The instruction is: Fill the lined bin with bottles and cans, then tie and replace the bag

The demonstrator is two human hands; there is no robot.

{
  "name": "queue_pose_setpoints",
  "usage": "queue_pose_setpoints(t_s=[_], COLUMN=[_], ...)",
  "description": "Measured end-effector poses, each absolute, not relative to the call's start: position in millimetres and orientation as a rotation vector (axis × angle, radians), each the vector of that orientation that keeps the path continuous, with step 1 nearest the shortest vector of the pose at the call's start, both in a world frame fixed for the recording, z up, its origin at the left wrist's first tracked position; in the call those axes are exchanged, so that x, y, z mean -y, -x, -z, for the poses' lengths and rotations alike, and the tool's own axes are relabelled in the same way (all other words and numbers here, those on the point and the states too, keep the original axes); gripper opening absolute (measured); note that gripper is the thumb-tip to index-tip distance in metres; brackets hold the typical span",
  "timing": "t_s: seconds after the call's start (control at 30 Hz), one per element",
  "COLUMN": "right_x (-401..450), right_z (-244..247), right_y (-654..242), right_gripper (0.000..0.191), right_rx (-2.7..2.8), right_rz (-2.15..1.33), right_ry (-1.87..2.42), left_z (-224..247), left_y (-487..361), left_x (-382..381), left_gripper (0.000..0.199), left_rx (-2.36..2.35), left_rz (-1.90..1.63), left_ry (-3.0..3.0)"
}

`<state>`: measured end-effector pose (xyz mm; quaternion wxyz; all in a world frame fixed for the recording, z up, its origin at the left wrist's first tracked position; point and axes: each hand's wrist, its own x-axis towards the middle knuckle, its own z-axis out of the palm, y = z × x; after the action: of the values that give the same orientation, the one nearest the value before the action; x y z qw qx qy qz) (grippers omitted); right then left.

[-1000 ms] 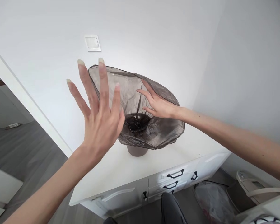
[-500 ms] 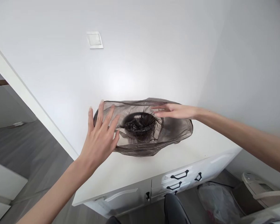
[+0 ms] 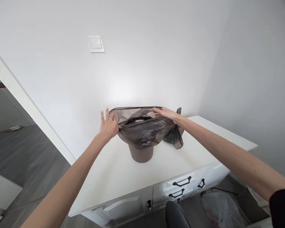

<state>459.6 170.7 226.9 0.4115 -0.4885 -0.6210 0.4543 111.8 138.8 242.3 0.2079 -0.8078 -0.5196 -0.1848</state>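
Note:
A thin, dark see-through bin bag [image 3: 144,133] hangs over the top of a small brown-grey bin [image 3: 142,155], which stands upright on a white cabinet top. At the bag's left end, my left hand [image 3: 109,126] pinches the edge, with some fingers sticking up. My right hand [image 3: 165,114] reaches into the right side of the bag's mouth, its fingers stretched out against the plastic. Through the opening, part of the bin's dark rim shows. Behind my right wrist sits a knotted dark bag [image 3: 175,136] with something green inside, partly covered by my forearm.
The white cabinet [image 3: 114,183] has black handles along its front and stands against the wall. A light switch [image 3: 96,44] is on that wall. On the floor at the lower right lies a clear plastic bag [image 3: 222,205]. My knee [image 3: 177,215] shows beside the cabinet.
The bag's wide mouth has narrowed and dropped around the bin, whose side now shows. My left hand went from spread to pinching the edge. The knotted bag has come into view.

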Motion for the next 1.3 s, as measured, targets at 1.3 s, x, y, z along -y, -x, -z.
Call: queue_pose_setpoints(t_s=[1.3], right_x=[-42.3], right_z=[-96.9], right_y=[-471.3], right_gripper=[0.030], right_rx=[2.226], right_rz=[-0.175], right_ry=[0.891], left_z=[-137.1], left_y=[-105.4], left_x=[-50.7], left_gripper=[0.011], left_rx=[1.554], left_rz=[0.990], left_ry=[2.489])
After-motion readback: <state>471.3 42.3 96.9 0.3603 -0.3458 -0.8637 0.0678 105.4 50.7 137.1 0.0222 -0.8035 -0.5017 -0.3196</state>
